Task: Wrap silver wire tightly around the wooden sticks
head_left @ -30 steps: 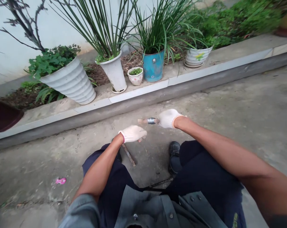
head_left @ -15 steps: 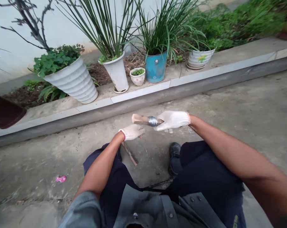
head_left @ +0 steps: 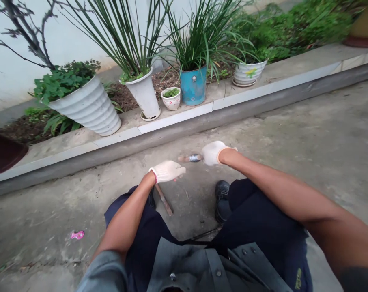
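My right hand (head_left: pixel 212 152), in a white knit glove, is closed round a short wooden handle with a metal band (head_left: pixel 190 158), whose free end points left. Just below and to the left, my gloved left hand (head_left: pixel 168 170) is closed on the upper end of a thin brown rod or stick (head_left: pixel 164 200). The stick slants down to the concrete between my knees. The two hands are a little apart. What exactly sits under the left fingers is hidden.
I crouch on a concrete floor (head_left: pixel 308 134), with my black shoe (head_left: pixel 222 198) beside the stick. A raised kerb (head_left: pixel 184 121) ahead carries several potted plants, among them a white ribbed pot (head_left: pixel 86 107) and a blue pot (head_left: pixel 193 86). A small pink scrap (head_left: pixel 77 235) lies left.
The right hand lifted the banded handle up and toward the left hand half a second ago, and has now brought it back down and away. The left hand stayed on the stick.
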The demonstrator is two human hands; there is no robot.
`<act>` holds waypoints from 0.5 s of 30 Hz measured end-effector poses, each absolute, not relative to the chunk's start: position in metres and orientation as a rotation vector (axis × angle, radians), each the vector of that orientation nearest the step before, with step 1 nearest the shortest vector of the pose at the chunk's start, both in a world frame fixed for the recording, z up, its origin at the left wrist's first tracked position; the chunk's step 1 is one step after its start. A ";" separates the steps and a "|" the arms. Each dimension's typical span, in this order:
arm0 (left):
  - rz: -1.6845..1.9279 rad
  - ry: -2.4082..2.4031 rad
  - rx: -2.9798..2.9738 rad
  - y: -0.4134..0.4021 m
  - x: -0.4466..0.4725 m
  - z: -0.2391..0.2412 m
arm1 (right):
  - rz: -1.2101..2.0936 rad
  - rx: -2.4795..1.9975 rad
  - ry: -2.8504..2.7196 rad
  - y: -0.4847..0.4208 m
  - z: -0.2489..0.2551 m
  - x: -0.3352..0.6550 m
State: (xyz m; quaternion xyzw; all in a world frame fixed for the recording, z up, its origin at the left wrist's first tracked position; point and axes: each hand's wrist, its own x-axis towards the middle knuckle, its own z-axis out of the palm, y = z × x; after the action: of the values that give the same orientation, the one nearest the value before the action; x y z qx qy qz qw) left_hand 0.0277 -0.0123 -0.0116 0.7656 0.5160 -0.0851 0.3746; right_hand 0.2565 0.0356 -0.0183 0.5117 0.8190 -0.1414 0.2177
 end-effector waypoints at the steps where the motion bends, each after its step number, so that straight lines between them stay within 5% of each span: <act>1: -0.204 1.309 1.933 -0.014 0.028 -0.010 | -0.405 1.457 2.315 0.039 -0.013 0.260; 11: -0.174 1.298 2.015 -0.005 0.013 -0.017 | -1.324 1.292 2.403 0.025 0.014 0.276; 15: -0.214 1.239 2.131 -0.004 0.012 -0.014 | -1.361 0.958 2.176 0.013 0.008 0.275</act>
State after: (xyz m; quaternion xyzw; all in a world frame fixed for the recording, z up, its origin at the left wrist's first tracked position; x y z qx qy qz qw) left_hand 0.0124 -0.0038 -0.0143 0.8138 0.4731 -0.0817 0.3275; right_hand 0.2754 0.0134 0.0084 0.3426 0.7782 -0.4870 0.1998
